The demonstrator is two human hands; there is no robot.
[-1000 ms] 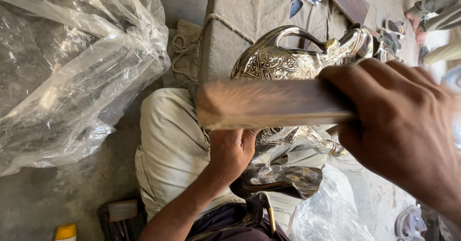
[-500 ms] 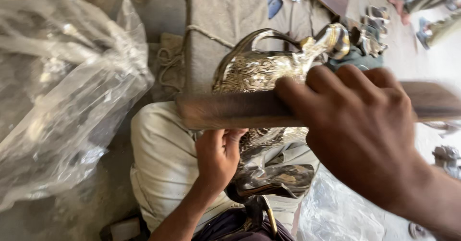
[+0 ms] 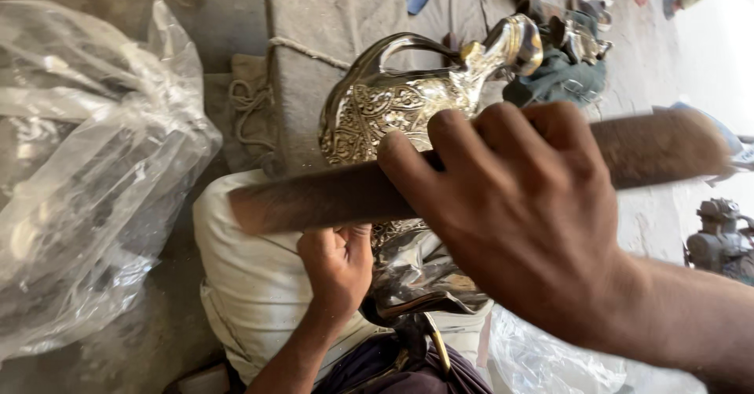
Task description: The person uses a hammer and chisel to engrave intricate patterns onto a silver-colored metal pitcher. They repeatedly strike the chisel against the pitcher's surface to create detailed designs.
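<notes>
Head view looks down on an ornate silver jug, embossed with leafy patterns, lying on its side across the person's lap. Its curved handle arches above the body, and its neck and mouth point up and to the right of the body. The jug's lower part, below the stick, is wrapped in crinkled clear plastic.

Right hand crosses in front of the jug, fingers curled tight around a long brown wooden stick. That stick lies crosswise over the jug's belly, one end jutting left of the jug, the other blurred far to the right of it.

Left hand sits just below the stick, at the jug's lower left side, fingers folded into a fist against the metal; whether it grips the jug or only presses on it I cannot tell.

Left of the jug lies a large clear plastic bag on the grey floor. Behind the jug hangs grey cloth with a rope. Right of the jug's mouth sits a dark green rag.
</notes>
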